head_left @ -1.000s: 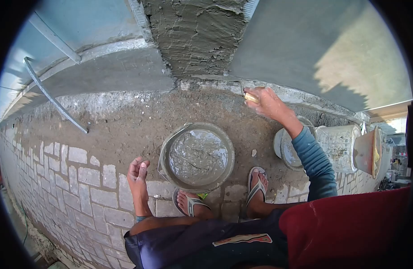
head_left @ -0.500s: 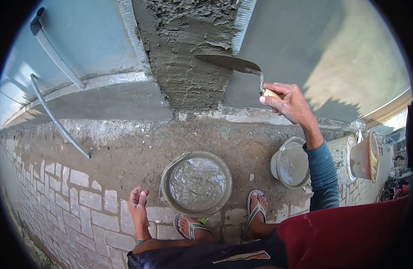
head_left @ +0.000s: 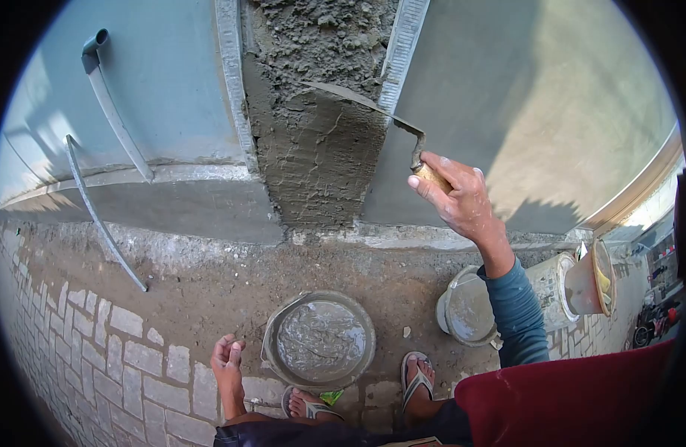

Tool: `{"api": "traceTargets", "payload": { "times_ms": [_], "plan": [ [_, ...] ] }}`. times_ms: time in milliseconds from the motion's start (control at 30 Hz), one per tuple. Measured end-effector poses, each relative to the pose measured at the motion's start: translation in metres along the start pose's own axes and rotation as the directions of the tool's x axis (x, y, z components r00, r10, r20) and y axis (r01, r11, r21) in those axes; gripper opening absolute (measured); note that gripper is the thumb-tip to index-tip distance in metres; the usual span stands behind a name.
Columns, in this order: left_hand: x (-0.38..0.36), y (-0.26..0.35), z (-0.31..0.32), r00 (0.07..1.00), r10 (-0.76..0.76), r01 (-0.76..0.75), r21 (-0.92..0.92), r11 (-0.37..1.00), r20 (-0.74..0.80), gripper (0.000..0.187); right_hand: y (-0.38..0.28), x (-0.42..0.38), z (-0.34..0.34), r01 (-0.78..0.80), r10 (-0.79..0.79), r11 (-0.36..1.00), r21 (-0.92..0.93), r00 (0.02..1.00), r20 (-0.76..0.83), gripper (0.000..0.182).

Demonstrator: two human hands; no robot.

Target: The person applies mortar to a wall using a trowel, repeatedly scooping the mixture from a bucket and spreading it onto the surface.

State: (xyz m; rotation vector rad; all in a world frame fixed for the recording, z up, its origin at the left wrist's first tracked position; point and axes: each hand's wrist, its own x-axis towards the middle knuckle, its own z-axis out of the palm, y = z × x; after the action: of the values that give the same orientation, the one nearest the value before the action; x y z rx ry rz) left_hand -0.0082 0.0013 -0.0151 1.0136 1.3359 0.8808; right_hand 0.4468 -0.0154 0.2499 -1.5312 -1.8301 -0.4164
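My right hand (head_left: 462,195) is wrapped round the wooden handle of a trowel (head_left: 350,95). Its blade reaches left against wet mortar (head_left: 320,160) on a strip of wall between two light ridged edges. Below the blade the mortar is fairly smooth; above it, rough and lumpy. My left hand (head_left: 229,369) hangs low beside a bucket (head_left: 367,313), its fingers curled in towards the thumb and nothing visible in them. Wet grey mortar (head_left: 320,335) lies inside this bucket, which stands on the ground in front of my feet.
Another bucket (head_left: 445,309) of grey mix stands under my right forearm, with more containers (head_left: 585,283) further right. On the left, a pipe with an elbow (head_left: 119,123) and a thin bent pipe (head_left: 100,220) stick out by the wall. Paving blocks (head_left: 141,357) cover the lower left ground.
The trowel has moved up the mortar strip, its blade now seen nearly edge-on. My view has tilted up, so the buckets sit lower. My left hand stays beside the bucket.
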Motion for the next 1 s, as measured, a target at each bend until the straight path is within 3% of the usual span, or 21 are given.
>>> {"api": "traceTargets", "payload": {
  "times_ms": [33, 67, 100, 233, 367, 433, 500, 567, 633, 767, 833, 867, 900, 933, 1000],
  "plan": [
    [0.000, 0.001, 0.000, 1.000, 0.002, -0.002, -0.001, 1.000, -0.007, 0.039, -0.001, 0.007, 0.004, 0.004, -0.004, 1.000, 0.001, 1.000, -0.002, 0.035],
    [0.000, 0.002, 0.001, 1.000, 0.005, -0.005, -0.004, 1.000, -0.014, 0.039, -0.002, 0.015, 0.006, -0.271, 0.236, 0.919, 0.285, 0.960, 0.153, 0.034],
    [-0.001, 0.003, 0.003, 1.000, 0.005, -0.005, -0.009, 1.000, -0.016, 0.039, -0.002, 0.023, 0.006, -0.535, 0.396, 0.691, 0.487, 0.843, 0.364, 0.033],
    [-0.008, 0.006, -0.007, 0.999, -0.013, 0.012, -0.020, 1.000, -0.038, 0.039, 0.034, 0.027, -0.010, -0.582, 0.418, 0.548, 0.600, 0.813, 0.406, 0.027],
    [-0.013, -0.007, -0.021, 0.995, -0.057, 0.053, -0.049, 0.997, -0.082, 0.039, 0.029, 0.003, -0.023, -0.571, 0.471, 0.591, 0.570, 0.818, 0.330, 0.027],
    [-0.015, -0.014, -0.022, 0.991, -0.097, 0.092, -0.061, 0.994, -0.091, 0.039, 0.019, 0.004, -0.022, -0.473, 0.405, 0.548, 0.690, 0.872, 0.276, 0.027],
    [-0.018, -0.009, -0.017, 0.989, -0.064, 0.058, -0.045, 0.997, -0.133, 0.032, 0.012, 0.018, -0.005, -0.520, 0.408, 0.478, 0.707, 0.845, 0.346, 0.029],
    [-0.022, -0.002, -0.011, 0.987, -0.089, 0.085, -0.038, 0.996, -0.136, 0.032, 0.011, 0.029, 0.024, -0.634, 0.328, 0.412, 0.655, 0.773, 0.543, 0.029],
    [-0.023, 0.002, -0.007, 0.988, -0.083, 0.079, -0.032, 0.996, -0.130, 0.031, 0.021, 0.018, 0.066, -0.721, 0.275, 0.445, 0.531, 0.674, 0.685, 0.028],
    [-0.022, -0.003, -0.006, 0.988, -0.091, 0.084, -0.057, 0.995, -0.127, 0.032, 0.038, -0.039, 0.140, -0.780, 0.286, 0.504, 0.371, 0.556, 0.780, 0.033],
    [-0.021, -0.004, -0.009, 0.991, -0.078, 0.072, -0.057, 0.996, -0.110, 0.033, 0.052, -0.071, 0.169, -0.647, 0.324, 0.759, 0.068, 0.466, 0.823, 0.033],
    [-0.021, -0.003, -0.010, 0.991, -0.077, 0.072, -0.052, 0.996, -0.110, 0.033, 0.061, -0.091, 0.180, -0.650, 0.324, 0.756, 0.071, 0.467, 0.823, 0.033],
    [-0.023, -0.003, -0.012, 0.990, -0.085, 0.080, -0.049, 0.996, -0.116, 0.033, 0.069, -0.110, 0.184, -0.364, 0.236, 0.930, 0.057, 0.707, 0.666, 0.036],
    [-0.022, -0.002, -0.013, 0.988, -0.091, 0.085, -0.050, 0.995, -0.122, 0.033, 0.082, -0.122, 0.187, -0.046, 0.058, 0.998, -0.038, 0.872, 0.485, 0.039],
    [-0.022, -0.003, -0.017, 0.987, -0.092, 0.089, -0.028, 0.996, -0.131, 0.033, 0.075, -0.097, 0.153, 0.005, 0.007, 0.999, -0.032, 0.932, 0.364, 0.043]
  ]
}}
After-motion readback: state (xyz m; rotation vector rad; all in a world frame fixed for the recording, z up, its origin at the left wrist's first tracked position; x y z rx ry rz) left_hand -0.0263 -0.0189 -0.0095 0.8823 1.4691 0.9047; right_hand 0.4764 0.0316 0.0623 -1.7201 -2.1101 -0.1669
